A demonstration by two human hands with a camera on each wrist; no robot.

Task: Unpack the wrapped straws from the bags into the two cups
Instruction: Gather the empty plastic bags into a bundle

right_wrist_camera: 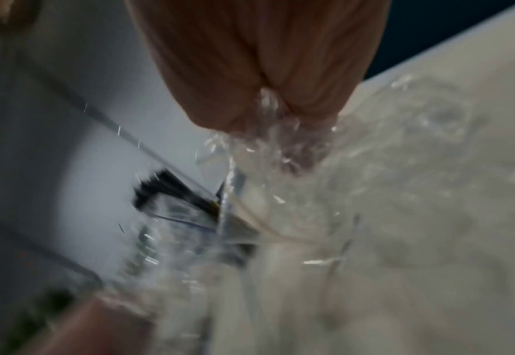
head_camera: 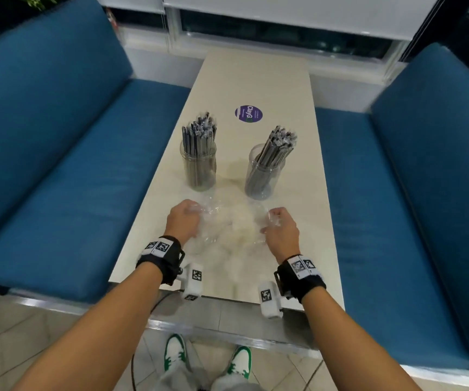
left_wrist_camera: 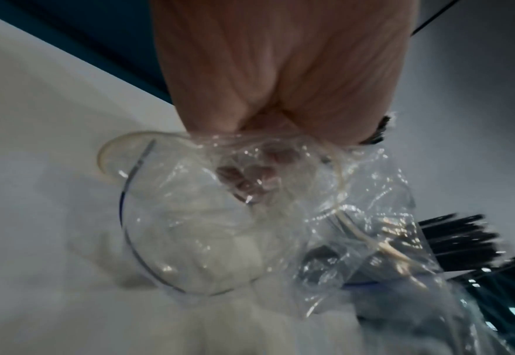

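Item: crumpled clear plastic bags [head_camera: 229,224], apparently emptied, lying on the long pale rectangular table [head_camera: 256,80] between the two hands.

Left hand [head_camera: 184,220]: fingers curled into the film at the left edge of the heap, gripping a bunched fold; in the left wrist view the fingertips [left_wrist_camera: 250,175] show through the plastic, closed together.

Right hand [head_camera: 280,228]: fingers curled and pinching the film at the right edge; the right wrist view is blurred, but plastic bunches out from between the closed fingers.

Item: wrapped dark straws, standing upright in two clear cylindrical plastic cups. Left cup [head_camera: 198,167] stands just beyond the left fingers; right cup [head_camera: 264,176] just beyond the right fingers. Both look full, so the unpacking appears essentially done.

Item: round purple sticker [head_camera: 248,113], well beyond both cups.

Risks, as judged:
- The film reaches close to the cup bases; a sharp pull or sweep could snag and tip a top-heavy cup, scattering straws.
- Slippery plastic could slide from the pinch.
- Whether a straw remains inside the folds cannot be told; discarding unchecked could lose it.
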